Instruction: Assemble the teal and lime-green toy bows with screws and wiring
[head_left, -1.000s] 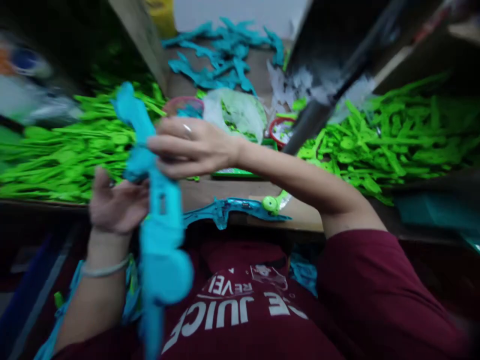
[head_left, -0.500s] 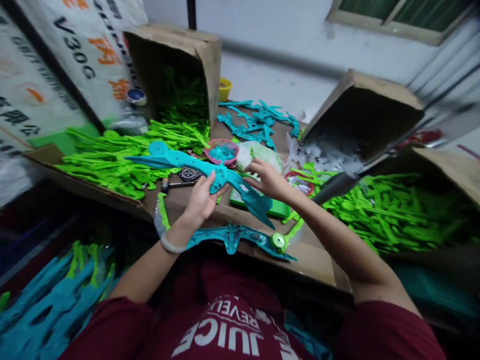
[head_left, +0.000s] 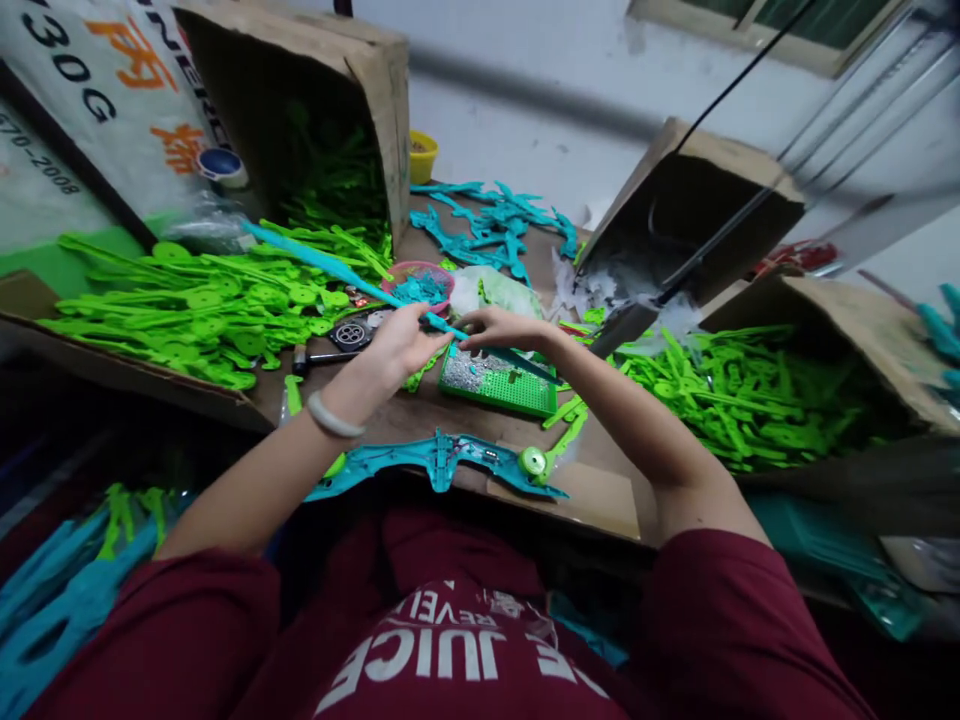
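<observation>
A teal plastic toy-bow half (head_left: 322, 262) is turned nearly edge-on above the table, its long arm pointing up and left. My left hand (head_left: 405, 348) grips it near the middle. Close beside, my right hand (head_left: 501, 328) has its fingertips pinched together against the middle of the bow half; whatever small thing may be between them is hidden. Below both hands, a second teal bow half (head_left: 439, 468) lies with its inside up at the table's front edge. A green wheel-ended limb (head_left: 534, 462) is fitted at its right end.
Behind my hands are a green perforated tray (head_left: 525, 390) of small metal parts and a pink bowl (head_left: 420, 270) of teal pieces. Green limbs fill the left box (head_left: 135, 370) and the right box (head_left: 885, 310). A hammer (head_left: 330, 357) lies left. Teal bow parts (head_left: 502, 225) lie farther back.
The held bow half has turned from face-on to nearly edge-on. My right hand has come in from just right of it to touch its middle. The view has shifted slightly.
</observation>
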